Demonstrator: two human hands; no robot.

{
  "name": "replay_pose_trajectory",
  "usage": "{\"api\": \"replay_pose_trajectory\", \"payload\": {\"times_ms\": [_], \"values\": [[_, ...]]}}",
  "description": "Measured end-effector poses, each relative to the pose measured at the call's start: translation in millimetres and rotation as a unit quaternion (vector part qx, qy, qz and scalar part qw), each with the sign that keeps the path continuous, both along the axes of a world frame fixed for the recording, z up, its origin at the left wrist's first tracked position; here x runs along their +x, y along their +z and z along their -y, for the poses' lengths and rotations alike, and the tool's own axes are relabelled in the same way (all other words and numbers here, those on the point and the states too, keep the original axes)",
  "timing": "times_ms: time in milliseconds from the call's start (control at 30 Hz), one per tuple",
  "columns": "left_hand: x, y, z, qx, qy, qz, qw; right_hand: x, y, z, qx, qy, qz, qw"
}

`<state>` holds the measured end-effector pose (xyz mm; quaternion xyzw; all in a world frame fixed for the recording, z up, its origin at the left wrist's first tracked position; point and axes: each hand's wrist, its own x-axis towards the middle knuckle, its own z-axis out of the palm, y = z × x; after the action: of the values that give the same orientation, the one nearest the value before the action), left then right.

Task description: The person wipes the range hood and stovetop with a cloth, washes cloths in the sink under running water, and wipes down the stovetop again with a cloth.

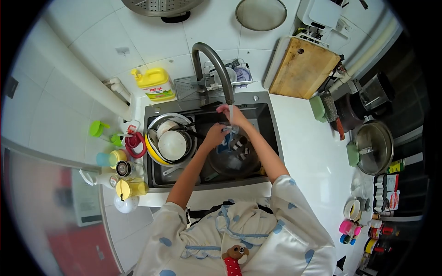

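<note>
Under the curved faucet (212,57), my right hand (234,115) is in the stream of running water, its reddish fingertips pointing left. Just below and to the left, my left hand (216,135) is closed at the edge of a small clear and blue item (225,143); its shape is hard to make out. Both hands are over the dark sink (267,120). Beneath them a large round pan (232,163) lies in the basin, with dark and light pieces in it. What my right hand holds, if anything, is hidden by the water.
Stacked bowls (172,145) fill the sink's left side. A yellow bottle (156,84) stands behind it, and cups and jars (131,187) line the left edge. A wooden cutting board (304,68) leans at the back right. A lidded pan (375,147) sits far right.
</note>
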<state>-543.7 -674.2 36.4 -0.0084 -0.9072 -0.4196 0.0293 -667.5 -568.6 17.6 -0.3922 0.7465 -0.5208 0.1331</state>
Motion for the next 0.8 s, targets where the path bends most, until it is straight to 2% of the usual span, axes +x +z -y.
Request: {"api": "replay_pose_trajectory", "payload": {"times_ms": [33,133,167,300,367,400,433,467,500,533,567,600,633,667,700,733,800], "values": [[4,0,0,0.012,-0.007,-0.002,1.0,-9,1,8,0.04,0.001,0.106,0.994],[15,-1,2,0.053,0.019,0.008,0.998,-24,4,25,0.008,-0.025,0.135,0.99],[17,-2,3,0.068,0.015,0.015,0.997,-25,4,25,0.019,-0.065,0.206,0.976],[23,6,1,0.108,0.046,0.024,0.993,-15,24,12,0.024,-0.052,0.175,0.983],[25,17,1,0.196,0.071,0.03,0.978,-9,21,-10,0.059,0.086,0.143,0.984],[26,24,2,0.196,0.071,0.03,0.978,4,23,-25,0.115,0.167,0.099,0.974],[28,31,3,0.287,0.07,0.074,0.952,15,23,-36,0.169,0.246,0.052,0.953],[29,39,5,0.375,0.067,0.117,0.917,21,24,-29,0.465,0.346,0.123,0.806],[31,52,4,0.419,0.043,0.12,0.899,26,-50,-43,0.296,0.327,0.087,0.893],[34,57,5,0.42,0.041,0.12,0.899,52,-41,-47,0.297,0.324,0.087,0.894],[35,60,5,0.47,0.046,0.106,0.875,82,-17,-44,0.157,0.215,0.133,0.955],[38,64,6,0.518,0.052,0.091,0.849,97,-1,-43,0.011,0.098,0.172,0.98],[44,73,6,0.545,0.091,0.077,0.83,96,1,-45,0.011,0.096,0.17,0.981],[49,69,11,0.544,0.09,0.077,0.831,96,4,-47,0.065,0.041,0.18,0.981],[55,62,19,0.527,0.137,0.073,0.836,98,5,-49,0.116,-0.014,0.19,0.975],[61,52,27,0.507,0.184,0.069,0.839,99,7,-51,0.112,-0.016,0.192,0.975],[73,30,29,0.509,0.195,0.063,0.836,101,12,-62,0.092,-0.061,0.034,0.993]]}}
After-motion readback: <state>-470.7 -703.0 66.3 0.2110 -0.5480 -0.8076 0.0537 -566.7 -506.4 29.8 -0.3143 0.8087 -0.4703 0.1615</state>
